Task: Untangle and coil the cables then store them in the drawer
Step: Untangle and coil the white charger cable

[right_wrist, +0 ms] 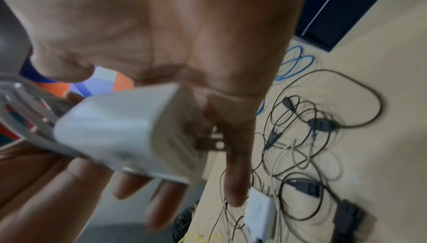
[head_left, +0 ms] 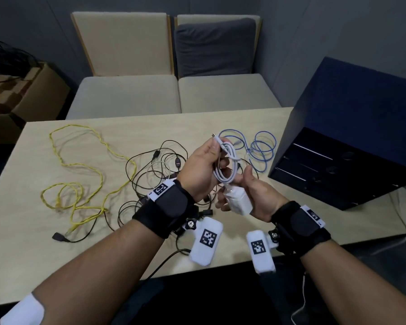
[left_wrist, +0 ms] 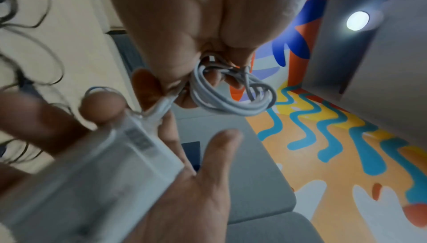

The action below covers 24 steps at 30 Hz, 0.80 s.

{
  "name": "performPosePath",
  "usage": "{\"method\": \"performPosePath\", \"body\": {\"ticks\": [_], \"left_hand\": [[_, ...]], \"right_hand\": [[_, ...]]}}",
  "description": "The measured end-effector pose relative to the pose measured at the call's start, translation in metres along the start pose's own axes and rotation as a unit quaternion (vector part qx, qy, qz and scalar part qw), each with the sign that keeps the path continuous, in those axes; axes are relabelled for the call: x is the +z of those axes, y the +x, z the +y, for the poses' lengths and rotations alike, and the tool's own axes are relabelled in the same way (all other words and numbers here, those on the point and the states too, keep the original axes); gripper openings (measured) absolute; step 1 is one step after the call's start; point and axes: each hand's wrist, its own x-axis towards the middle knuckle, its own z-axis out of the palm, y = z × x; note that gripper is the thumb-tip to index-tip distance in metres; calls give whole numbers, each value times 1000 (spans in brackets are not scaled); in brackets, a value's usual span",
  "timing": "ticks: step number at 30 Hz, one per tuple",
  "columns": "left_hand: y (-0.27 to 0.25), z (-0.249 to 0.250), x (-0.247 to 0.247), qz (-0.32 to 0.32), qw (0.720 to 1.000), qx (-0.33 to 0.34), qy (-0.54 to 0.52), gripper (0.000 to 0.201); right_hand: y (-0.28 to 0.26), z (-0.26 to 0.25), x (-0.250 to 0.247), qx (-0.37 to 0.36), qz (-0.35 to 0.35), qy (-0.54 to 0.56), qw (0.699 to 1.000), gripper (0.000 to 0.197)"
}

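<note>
White cable coil (head_left: 230, 150), long axis upright, held in L hand (head_left: 202, 165) grip, R hand (head_left: 258, 193) clasping charger (head_left: 238, 200).

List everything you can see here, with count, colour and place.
Table: one, light wood, under everything.
Drawer unit: one, dark blue, table's right end.
Yellow cable: one, loose, table's left.
Black cables: several, tangled, centre.
Blue cable: one, loose loops, beside drawer unit.
White adapter: one, lying among black cables.
Sofa seats: two, beige, behind table.
Cushion: one, grey, against right seat's back.
Cardboard box: one, brown, left of table.
White cable: one, coiled, held above table.
White charger: one, held above table.
Left hand: grips coil.
Right hand: holds charger.
</note>
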Motion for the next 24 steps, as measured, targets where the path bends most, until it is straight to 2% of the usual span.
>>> {"method": "performPosePath", "body": {"ticks": [3,7,12,15,17,20,24], "left_hand": [[5,-15,7,-34,998,15,59,24],[20,-37,17,-29,989,31,143,25],[38,-60,33,-8,973,43,227,22],[46,-70,43,25,960,41,277,24],[52,-77,49,42,965,13,259,26],[59,-88,58,77,980,-43,180,27],[66,-104,71,124,980,-93,126,25]], "right_hand": [[-10,-1,-20,0,-3,-5,1000,70],[-23,-4,-47,-17,35,-44,998,59],[-37,-11,-84,-20,99,-50,994,82],[-42,-13,-102,-17,145,-102,984,62],[-45,-15,-110,-13,178,-173,969,49],[-46,-12,-120,-6,243,-323,915,31],[-47,-3,-131,7,292,-407,866,38]]}}
